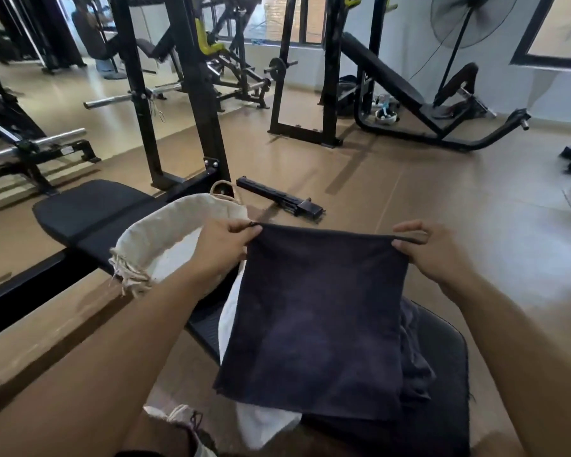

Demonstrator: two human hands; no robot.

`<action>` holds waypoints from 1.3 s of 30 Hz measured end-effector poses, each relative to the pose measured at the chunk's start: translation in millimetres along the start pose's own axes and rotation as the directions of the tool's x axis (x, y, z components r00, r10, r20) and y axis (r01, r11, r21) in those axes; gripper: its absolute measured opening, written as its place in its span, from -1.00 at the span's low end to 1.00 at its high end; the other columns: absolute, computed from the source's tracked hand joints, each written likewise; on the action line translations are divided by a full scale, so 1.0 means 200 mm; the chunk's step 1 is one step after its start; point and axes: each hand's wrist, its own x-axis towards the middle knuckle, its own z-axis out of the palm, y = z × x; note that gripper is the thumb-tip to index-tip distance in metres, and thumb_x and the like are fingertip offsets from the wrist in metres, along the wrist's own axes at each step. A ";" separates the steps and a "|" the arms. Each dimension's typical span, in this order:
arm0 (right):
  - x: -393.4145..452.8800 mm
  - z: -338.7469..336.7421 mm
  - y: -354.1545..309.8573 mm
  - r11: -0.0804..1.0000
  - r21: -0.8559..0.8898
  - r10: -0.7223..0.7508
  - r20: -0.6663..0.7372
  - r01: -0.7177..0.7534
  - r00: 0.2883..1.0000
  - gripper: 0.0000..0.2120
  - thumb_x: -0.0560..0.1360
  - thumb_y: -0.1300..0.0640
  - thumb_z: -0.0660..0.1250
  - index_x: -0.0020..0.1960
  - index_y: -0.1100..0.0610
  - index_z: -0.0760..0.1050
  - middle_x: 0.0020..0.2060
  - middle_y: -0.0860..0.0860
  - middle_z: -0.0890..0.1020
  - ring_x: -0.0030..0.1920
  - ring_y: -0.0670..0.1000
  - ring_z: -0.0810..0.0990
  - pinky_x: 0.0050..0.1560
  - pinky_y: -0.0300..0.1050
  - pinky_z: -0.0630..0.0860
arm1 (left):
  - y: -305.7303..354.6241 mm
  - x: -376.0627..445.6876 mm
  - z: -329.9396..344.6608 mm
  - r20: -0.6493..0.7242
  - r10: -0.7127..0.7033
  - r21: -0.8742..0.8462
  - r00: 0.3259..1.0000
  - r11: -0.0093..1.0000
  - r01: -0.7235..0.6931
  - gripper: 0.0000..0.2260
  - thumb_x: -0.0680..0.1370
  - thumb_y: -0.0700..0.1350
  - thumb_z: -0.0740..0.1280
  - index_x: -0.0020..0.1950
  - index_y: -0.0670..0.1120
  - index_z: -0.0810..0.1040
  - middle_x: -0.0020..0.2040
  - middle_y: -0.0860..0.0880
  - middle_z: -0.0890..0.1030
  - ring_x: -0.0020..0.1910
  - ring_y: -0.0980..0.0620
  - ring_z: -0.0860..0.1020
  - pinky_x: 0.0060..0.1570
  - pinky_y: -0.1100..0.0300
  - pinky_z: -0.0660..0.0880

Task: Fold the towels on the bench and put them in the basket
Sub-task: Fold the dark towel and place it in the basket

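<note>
A dark navy towel [314,318] hangs spread out in front of me. My left hand [221,245] pinches its top left corner and my right hand [429,252] pinches its top right corner. Under it a white towel [261,423] and another dark towel [416,357] lie crumpled on the black bench [89,209]. The cream cloth basket [159,239] with rope handles stands on the bench just left of my left hand; a white cloth shows inside it.
A black rack upright [198,94] rises behind the bench. A black bar part [281,197] lies on the brown floor beyond the basket. An incline bench [409,90], a barbell [30,146] at left and a standing fan [468,21] are further off.
</note>
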 end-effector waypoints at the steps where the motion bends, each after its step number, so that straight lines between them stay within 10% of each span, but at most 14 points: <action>1: 0.02 0.03 0.02 1.000 0.014 -0.005 -0.033 0.006 0.999 -0.80 0.52 0.31 0.43 0.00 0.03 0.61 -0.03 0.08 0.71 -0.15 -0.08 0.64 -0.19 -0.31 0.58 | -0.04 0.02 0.02 -0.023 0.002 -0.003 1.000 1.000 -0.002 -0.90 0.59 -0.15 0.42 -0.06 -0.04 0.74 -0.12 -0.04 0.75 -0.10 -0.01 0.70 -0.10 0.07 0.68; 5: 0.03 0.12 0.14 0.997 -0.065 -0.051 -0.038 0.049 0.998 -0.81 0.52 0.33 0.42 0.10 0.13 0.60 -0.05 0.03 0.70 -0.24 -0.30 0.60 -0.26 -0.53 0.46 | -0.21 0.04 0.05 -0.107 0.008 0.002 0.994 1.000 -0.008 -0.94 0.54 -0.12 0.48 -0.12 -0.06 0.73 -0.14 -0.18 0.73 -0.16 -0.12 0.67 -0.12 -0.02 0.67; 9: 0.00 0.16 0.16 0.988 -0.139 -0.056 0.050 0.062 0.997 -0.80 0.48 0.22 0.49 0.01 -0.03 0.62 -0.12 -0.09 0.73 -0.15 -0.03 0.65 -0.01 -0.22 0.59 | -0.26 0.02 0.09 -0.131 0.057 0.124 0.990 0.991 -0.040 -0.95 0.52 -0.06 0.50 -0.12 -0.02 0.70 -0.19 -0.11 0.72 -0.22 -0.04 0.65 -0.14 -0.12 0.67; 12: -0.07 0.20 0.09 0.991 -0.100 -0.082 0.053 0.087 0.995 -0.82 0.45 0.19 0.52 -0.03 -0.04 0.62 -0.15 -0.08 0.72 -0.25 -0.04 0.62 -0.25 -0.27 0.61 | -0.21 -0.01 0.11 -0.094 0.088 0.142 0.992 0.987 -0.074 -0.92 0.48 -0.02 0.53 -0.18 0.05 0.67 -0.27 0.05 0.69 -0.26 0.07 0.64 -0.14 -0.01 0.64; 21: -0.39 0.45 -0.05 0.973 0.229 -0.034 0.238 -0.022 0.971 -0.79 0.45 0.30 0.51 0.03 0.10 0.62 -0.19 0.32 0.60 -0.33 0.03 0.64 -0.26 -0.23 0.61 | -0.14 -0.27 0.30 0.044 0.014 -0.074 0.999 0.997 -0.011 -0.81 0.39 -0.16 0.60 -0.25 -0.02 0.60 -0.38 0.06 0.59 -0.42 0.09 0.51 -0.41 0.14 0.51; 39: -0.46 0.47 -0.05 0.966 0.258 -0.063 0.207 0.008 0.976 -0.64 0.38 0.27 0.56 0.08 -0.04 0.60 -0.17 0.01 0.70 -0.15 -0.02 0.71 0.00 -0.02 0.66 | -0.12 -0.37 0.33 0.110 0.035 -0.136 0.993 0.990 -0.020 -0.89 0.47 -0.25 0.52 -0.15 -0.08 0.64 -0.29 -0.05 0.65 -0.30 0.06 0.55 -0.13 -0.11 0.60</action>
